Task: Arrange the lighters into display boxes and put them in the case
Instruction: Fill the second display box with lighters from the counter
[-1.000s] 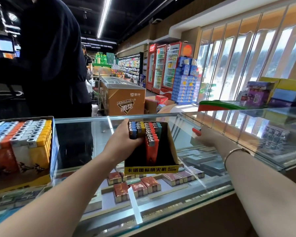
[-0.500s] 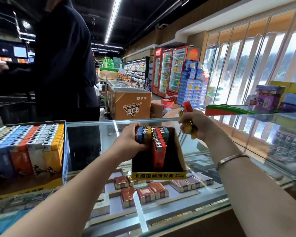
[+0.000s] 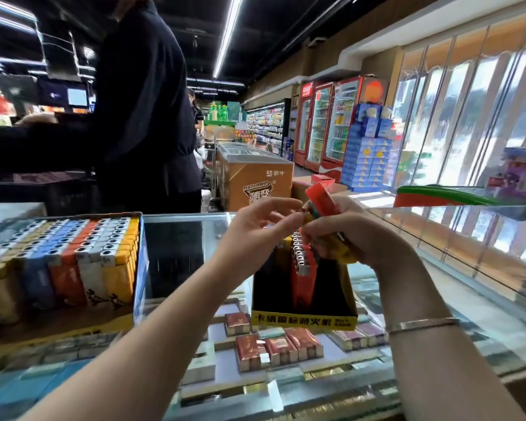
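A black display box with a yellow front stands on the glass case. It holds a short row of lighters, red and yellow. Above the box, my right hand grips a bundle of loose lighters, red on top with yellow and teal under it. My left hand meets the bundle from the left, its thumb and forefinger pinching the metal head of one lighter. A second display box at the left is full of lighters in several colours.
Cigarette packs lie inside the case under the glass. A raised glass shelf runs along the right. A person in dark clothes stands behind the counter at the left. Freezers and drink fridges stand farther back.
My left hand has let go of the black box's side and risen to the bundle. My right hand has brought the lighters from the right to above the box.
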The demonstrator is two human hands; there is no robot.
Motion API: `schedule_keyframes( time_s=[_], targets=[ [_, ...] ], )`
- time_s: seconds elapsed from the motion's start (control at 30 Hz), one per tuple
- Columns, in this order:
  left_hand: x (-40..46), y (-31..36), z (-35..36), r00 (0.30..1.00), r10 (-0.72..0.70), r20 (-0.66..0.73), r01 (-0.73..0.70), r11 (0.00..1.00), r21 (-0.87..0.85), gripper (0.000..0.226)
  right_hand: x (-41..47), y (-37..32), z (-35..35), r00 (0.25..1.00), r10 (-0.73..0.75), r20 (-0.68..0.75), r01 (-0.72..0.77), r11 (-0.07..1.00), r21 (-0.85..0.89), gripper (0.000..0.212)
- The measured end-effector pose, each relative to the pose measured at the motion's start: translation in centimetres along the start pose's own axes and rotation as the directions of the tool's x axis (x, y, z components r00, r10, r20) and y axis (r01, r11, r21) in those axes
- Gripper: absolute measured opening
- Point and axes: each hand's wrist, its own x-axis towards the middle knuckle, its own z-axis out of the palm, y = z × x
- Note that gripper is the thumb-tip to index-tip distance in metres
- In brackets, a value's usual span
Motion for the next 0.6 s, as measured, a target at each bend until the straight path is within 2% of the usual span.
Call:
schedule_keyframes(
  time_s=[0.1,0.2,0.27,0.37,0.47,0.53,0.6],
  targets=[
    [-0.2,-0.2,0.1,0.999,0.05,-0.004,-0.05,0.998,0.04,0.017,0.0,0.2,0.1,0.999,0.01,0.045,-0.01,1.0,0.015,0.012],
    [-0.2,0.0,-0.3,0.993,0.019,0.117,-0.027,0.997,0.066,0.032,-0.2,0.3,-0.1,0.997,0.027,0.068,-0.034,0.994,0.099,0.01],
    [-0.2,0.1,-0.3,0.989,0.038,0.144,-0.052,0.994,0.091,0.041,-0.2,0.4,-0.3,0.995,0.045,0.09,-0.061,0.982,0.178,0.014],
    [-0.1,0.5,-0.2,0.991,0.096,0.088,-0.103,0.991,0.08,0.035,0.0,0.6,-0.1,0.982,0.04,0.185,-0.095,0.95,0.298,0.026],
    [-0.1,0.8,-0.3,0.991,0.124,0.039,-0.127,0.99,0.066,0.013,0.3,0.9,0.4,0.958,-0.028,0.287,-0.104,0.895,0.435,0.029],
    [-0.1,1.0,-0.4,0.99,0.14,-0.007,-0.139,0.984,0.11,0.011,0.6,1.1,0.3,0.961,-0.041,0.273,-0.099,0.871,0.481,0.025],
    [0.0,1.1,-0.7,0.988,0.132,-0.084,-0.124,0.988,0.094,0.016,0.6,1.3,0.1,0.988,0.006,0.157,-0.082,0.874,0.479,0.024]
  ],
)
